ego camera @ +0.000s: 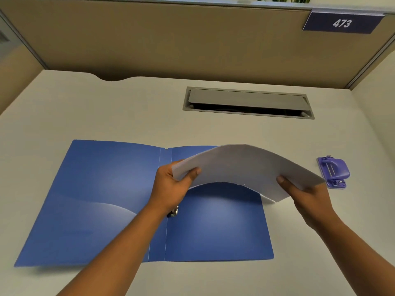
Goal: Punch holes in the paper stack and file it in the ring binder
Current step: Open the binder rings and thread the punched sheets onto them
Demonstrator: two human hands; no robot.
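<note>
In the head view, a blue ring binder [106, 201] is laid open flat near the front edge of the desk [106, 107], slightly left of the middle. Part of its metal ring mechanism [173, 212] is seen at the spine, mostly hidden behind the left wrist; whether the rings are open cannot be told.

The paper stack [241, 167] is held in the air above the binder's right-hand cover, bowed upward in an arch. The left hand [171, 184] is clamped on the stack's left end, thumb on top and fingers beneath. The right hand [307, 195] is clamped on the right end in the same manner. Along the stack's near edge, two small marks are seen that may be punched holes, though they are too small to be sure.

A purple hole punch [333, 172] is set down toward the right edge of the desk, just beside the paper's right end but untouched. A grey cable hatch [248, 102] is sunk into the desk toward the back edge.

The punching step is judged to be finished and the filing step in hand. For the next move, the punched edge would need to be turned toward the spine, the arch flattened, and the holes lined up with the rings before the stack is lowered.
</note>
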